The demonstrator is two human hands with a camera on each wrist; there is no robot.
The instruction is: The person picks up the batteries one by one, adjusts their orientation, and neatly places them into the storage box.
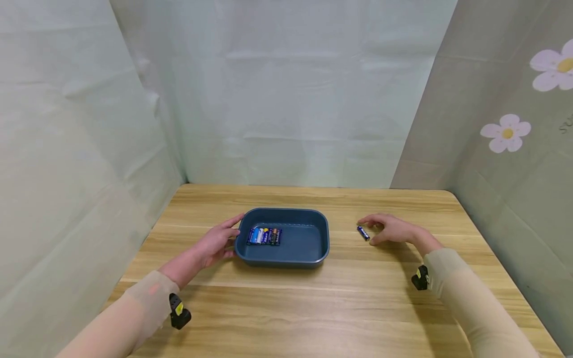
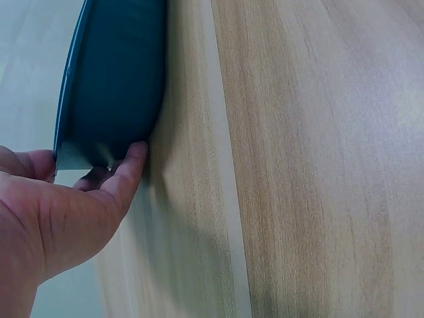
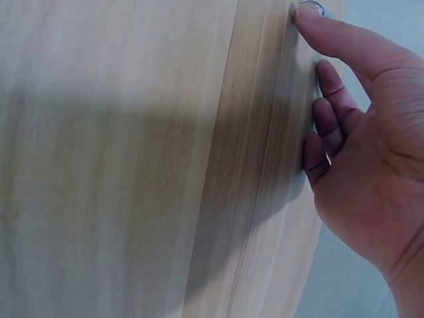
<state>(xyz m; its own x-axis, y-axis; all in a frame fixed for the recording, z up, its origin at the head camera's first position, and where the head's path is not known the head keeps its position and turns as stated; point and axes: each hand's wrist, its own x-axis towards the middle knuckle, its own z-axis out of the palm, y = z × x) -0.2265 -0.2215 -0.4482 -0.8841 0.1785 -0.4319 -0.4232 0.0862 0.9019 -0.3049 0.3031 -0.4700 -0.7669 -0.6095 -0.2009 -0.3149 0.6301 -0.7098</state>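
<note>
A dark blue rectangular tray [image 1: 309, 243] with rounded corners sits mid-table. Several batteries [image 1: 265, 236] lie side by side in a row inside it, toward its left end. My left hand [image 1: 217, 243] is at the tray's left end, its spread fingers touching the outer wall and rim; the left wrist view shows fingertips against the tray's side [image 2: 119, 79]. To the right of the tray, a single blue battery [image 1: 363, 233] is between the thumb and forefinger of my right hand [image 1: 391, 228], near its two ends. In the right wrist view the thumb mostly hides this battery [image 3: 313, 6].
The wood-grain table [image 1: 286, 313] runs back to a pale cloth backdrop [image 1: 291, 99], with more cloth at both sides. Flowers are printed on the right cloth [image 1: 501, 199]. A small black device [image 1: 179, 312] is strapped at the left wrist, another device [image 1: 420, 278] at the right.
</note>
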